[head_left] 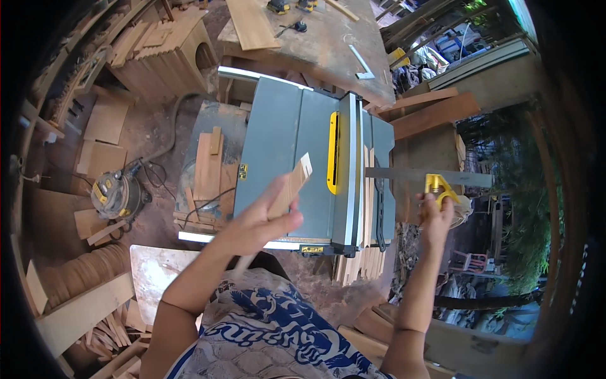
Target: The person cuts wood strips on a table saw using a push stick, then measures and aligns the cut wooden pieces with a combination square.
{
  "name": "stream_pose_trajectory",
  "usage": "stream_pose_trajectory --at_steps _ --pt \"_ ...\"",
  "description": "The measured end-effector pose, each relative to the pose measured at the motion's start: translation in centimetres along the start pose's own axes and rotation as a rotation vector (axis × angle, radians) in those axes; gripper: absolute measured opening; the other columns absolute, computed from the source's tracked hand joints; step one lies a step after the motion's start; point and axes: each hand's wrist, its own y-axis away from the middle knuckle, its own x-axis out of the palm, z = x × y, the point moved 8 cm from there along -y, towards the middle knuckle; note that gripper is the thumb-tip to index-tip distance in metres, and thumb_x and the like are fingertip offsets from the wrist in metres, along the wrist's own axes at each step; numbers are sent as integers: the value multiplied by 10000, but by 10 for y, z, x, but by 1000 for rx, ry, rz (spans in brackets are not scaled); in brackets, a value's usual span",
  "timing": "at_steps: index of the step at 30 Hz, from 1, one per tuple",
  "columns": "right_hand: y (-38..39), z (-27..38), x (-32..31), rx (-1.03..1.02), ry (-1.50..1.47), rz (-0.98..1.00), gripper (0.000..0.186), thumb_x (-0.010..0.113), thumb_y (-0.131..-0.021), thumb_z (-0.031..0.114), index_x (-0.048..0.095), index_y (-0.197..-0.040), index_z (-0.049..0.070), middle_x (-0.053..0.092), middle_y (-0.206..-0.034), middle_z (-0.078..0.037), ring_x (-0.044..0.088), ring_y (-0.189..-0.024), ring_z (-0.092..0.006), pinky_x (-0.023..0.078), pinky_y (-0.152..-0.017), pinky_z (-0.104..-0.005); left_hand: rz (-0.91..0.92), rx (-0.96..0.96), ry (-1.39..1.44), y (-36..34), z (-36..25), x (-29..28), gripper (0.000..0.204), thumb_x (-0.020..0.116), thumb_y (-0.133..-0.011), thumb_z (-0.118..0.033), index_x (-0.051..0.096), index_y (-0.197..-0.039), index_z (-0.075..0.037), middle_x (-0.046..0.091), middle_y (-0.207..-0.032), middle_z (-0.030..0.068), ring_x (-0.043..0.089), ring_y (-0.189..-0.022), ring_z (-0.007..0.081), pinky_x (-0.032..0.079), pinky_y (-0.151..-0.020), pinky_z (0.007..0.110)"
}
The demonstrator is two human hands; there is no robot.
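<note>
My left hand (268, 211) is closed around a thin wooden strip (295, 179). The strip slants up over the near part of a grey table saw (271, 139), and its far end looks cut at an angle. Out to the right, my right hand (437, 213) grips a combination square by its yellow head (435, 185). The square's steel blade (404, 173) reaches left toward the saw's fence (348, 170). A yellow throat plate (332, 151) with a dark slot lies left of the fence. Wood strips (368, 196) rest along the fence's right side.
Beyond the saw stands a wooden workbench (328, 44) with a board, a tape measure (300, 26) and a metal square (361, 63). A shop vacuum (118, 194) with a hose sits on the left floor. Reddish planks (435, 115) lie right; offcuts (207, 167) lie left of the saw.
</note>
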Motion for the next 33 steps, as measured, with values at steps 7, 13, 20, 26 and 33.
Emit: stream_pose_trajectory --at_steps 7,13,20,26,33 --pt "-39 -110 94 -147 242 -34 139 575 -1010 131 512 -997 7 690 -865 -79 463 -545 -37 364 -474 -204 -35 -329 -497 -57 63 -77 641 669 -929 -406 447 -1423 -63 584 -1136 150 615 -880 260 486 -794 357" --pt "-78 -153 121 -81 256 22 169 578 -1021 152 530 -1075 -1 676 -835 -69 441 -534 -39 345 -464 -217 -254 -242 -894 -132 157 -120 601 661 -927 -416 488 -1368 -46 593 -1178 241 676 -929 384 536 -819 458" --pt "-100 -154 135 -40 340 79 124 547 -1043 158 502 -1032 43 686 -903 -78 450 -504 -29 342 -416 -201 -120 -261 -818 -195 256 -35 432 674 -903 -276 547 -1233 -27 555 -984 187 676 -871 372 553 -714 527" --pt "-96 -147 143 -72 436 97 151 533 -1049 156 486 -1076 15 687 -962 -107 426 -492 -32 331 -408 -199 -93 -59 -1205 -196 281 -25 448 727 -806 -182 606 -1209 -30 563 -961 99 583 -873 244 471 -751 381" --pt "-88 -158 152 -95 555 82 195 540 -1050 174 474 -1070 -8 688 -968 -137 432 -492 -35 325 -393 -203 -299 212 -1243 -281 262 -53 334 749 -761 -208 706 -1061 -69 621 -1016 63 544 -1052 238 414 -925 401"
